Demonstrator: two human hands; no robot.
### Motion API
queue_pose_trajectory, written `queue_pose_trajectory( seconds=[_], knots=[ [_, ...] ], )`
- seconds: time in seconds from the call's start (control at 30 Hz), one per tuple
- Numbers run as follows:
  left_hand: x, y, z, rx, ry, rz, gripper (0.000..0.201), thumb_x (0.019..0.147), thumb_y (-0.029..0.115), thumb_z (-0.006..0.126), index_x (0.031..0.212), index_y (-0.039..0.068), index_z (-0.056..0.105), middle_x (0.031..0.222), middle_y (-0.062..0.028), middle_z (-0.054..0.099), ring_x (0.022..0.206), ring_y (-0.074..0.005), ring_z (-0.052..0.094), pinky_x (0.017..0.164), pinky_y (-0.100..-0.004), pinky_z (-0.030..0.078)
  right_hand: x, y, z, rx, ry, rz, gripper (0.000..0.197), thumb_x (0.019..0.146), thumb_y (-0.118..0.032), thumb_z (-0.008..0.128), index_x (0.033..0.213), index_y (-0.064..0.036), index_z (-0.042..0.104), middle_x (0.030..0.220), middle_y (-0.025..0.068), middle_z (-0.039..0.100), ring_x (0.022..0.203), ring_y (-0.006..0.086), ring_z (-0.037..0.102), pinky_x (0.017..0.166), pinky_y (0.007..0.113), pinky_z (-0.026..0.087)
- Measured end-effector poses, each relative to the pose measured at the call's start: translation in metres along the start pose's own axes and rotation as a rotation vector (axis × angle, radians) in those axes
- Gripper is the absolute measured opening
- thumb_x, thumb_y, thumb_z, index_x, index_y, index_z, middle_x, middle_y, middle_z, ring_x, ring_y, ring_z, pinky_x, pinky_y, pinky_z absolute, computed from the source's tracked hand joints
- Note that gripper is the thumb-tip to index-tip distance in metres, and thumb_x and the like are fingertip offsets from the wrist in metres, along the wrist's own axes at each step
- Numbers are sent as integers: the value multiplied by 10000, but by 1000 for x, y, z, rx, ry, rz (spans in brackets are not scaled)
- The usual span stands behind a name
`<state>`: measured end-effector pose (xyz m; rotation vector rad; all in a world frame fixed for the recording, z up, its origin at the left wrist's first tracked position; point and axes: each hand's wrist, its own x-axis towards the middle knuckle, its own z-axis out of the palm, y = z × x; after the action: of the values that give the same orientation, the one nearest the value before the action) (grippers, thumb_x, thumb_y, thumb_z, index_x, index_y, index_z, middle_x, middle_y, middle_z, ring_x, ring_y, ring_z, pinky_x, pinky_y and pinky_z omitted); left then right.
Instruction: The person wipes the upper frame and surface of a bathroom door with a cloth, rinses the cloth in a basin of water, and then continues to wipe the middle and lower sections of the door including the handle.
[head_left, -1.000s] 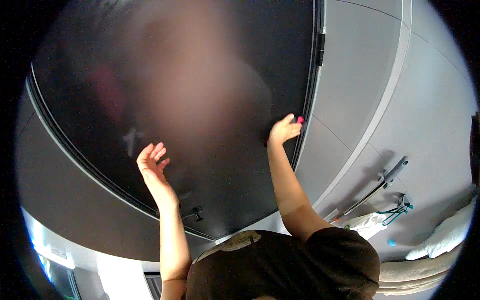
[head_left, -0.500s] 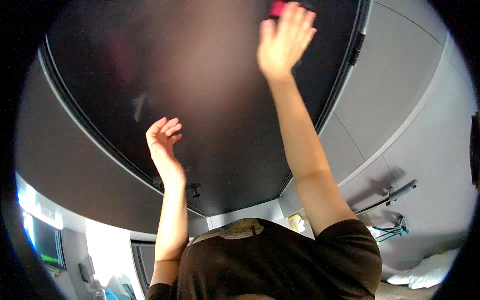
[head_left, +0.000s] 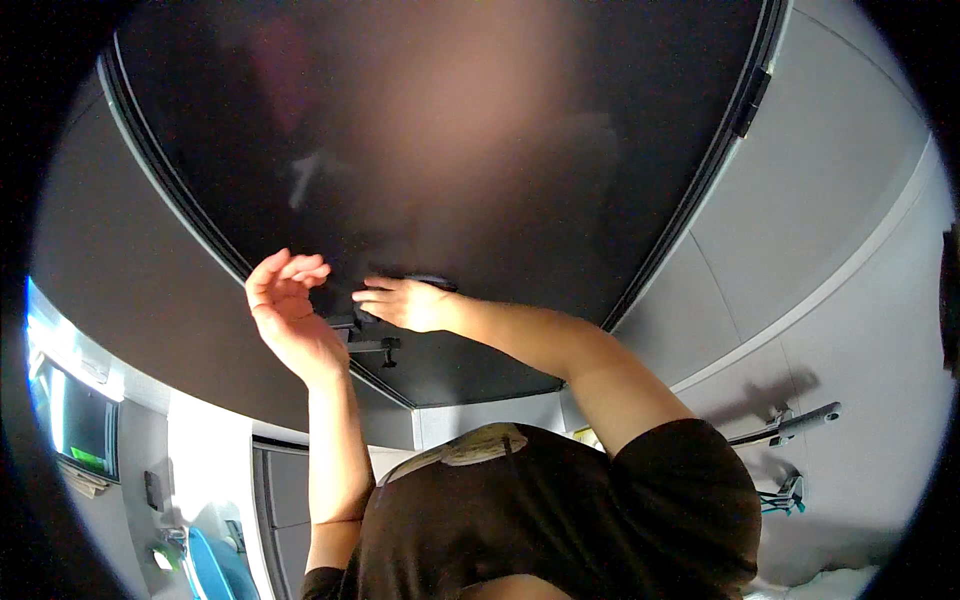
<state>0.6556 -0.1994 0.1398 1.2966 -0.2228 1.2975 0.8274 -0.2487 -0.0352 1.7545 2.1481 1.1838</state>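
Observation:
A large dark glossy door panel (head_left: 520,220) with a thin frame spreads before me. My right hand (head_left: 412,303) is stretched across to the left, fingers nearly straight, palm toward the panel. Under it a dark flat thing (head_left: 432,281) shows along the upper edge of the hand; its kind is hidden. My left hand (head_left: 292,308) is raised at the panel's left edge, palm up, fingers loosely bent and apart, holding nothing. Just below and between both hands a black door handle or latch (head_left: 376,347) juts out.
A black hinge (head_left: 752,102) sits on the right frame, beside a grey panelled wall (head_left: 830,150). On the right wall is a grey bar (head_left: 808,424) on a bracket, above a hook with teal cords (head_left: 785,497). A blue board-like thing (head_left: 212,562) stands lower left.
My right hand has swept from the upper right of the panel down and left, beside the handle. A pink patch by it is gone from there. My left hand has shifted slightly left.

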Motion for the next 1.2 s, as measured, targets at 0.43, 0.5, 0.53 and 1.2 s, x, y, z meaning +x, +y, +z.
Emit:
queue_pose_trajectory(
  seconds=[0.43, 0.5, 0.53, 1.2],
  knots=[
    [-37, -17, 28, 71, -19, -119, 690, 875, 662, 406, 1081, 11, 512, 851, -120, 634, 770, -180, 575, 749, -315, 474, -151, 134, -177, -497, 460, 1639, 652, 819, -222, 612, 1376, -21, 340, 1460, 185, 263, 1402, 421, 68, 1040, 691, 30],
    [-38, -20, 32, 52, -50, -121, 693, 874, 665, 404, 1084, 14, 509, 852, -122, 635, 766, -178, 572, 749, -315, 473, -194, 113, -147, -496, 539, 1727, 653, 878, -208, 517, 1415, 50, 248, 1499, 205, 195, 1408, 421, 41, 1066, 636, -29],
    [-38, -21, 34, 55, -51, -124, 695, 874, 667, 399, 1085, 14, 509, 852, -122, 635, 767, -177, 573, 751, -314, 466, -208, 101, -136, -468, 607, 1735, 620, 903, -232, 446, 1418, 52, 251, 1497, 217, 204, 1407, 419, 55, 1063, 632, -47],
    [-28, 20, -92, 72, -143, -260, 664, 910, 644, 330, 1076, 28, 512, 811, -88, 616, 740, -157, 566, 741, -302, 440, -48, 91, -133, -291, 591, 1236, 697, 753, -187, 634, 1369, -9, 359, 1394, 214, 348, 1371, 450, 157, 1078, 597, 110]
  ],
)
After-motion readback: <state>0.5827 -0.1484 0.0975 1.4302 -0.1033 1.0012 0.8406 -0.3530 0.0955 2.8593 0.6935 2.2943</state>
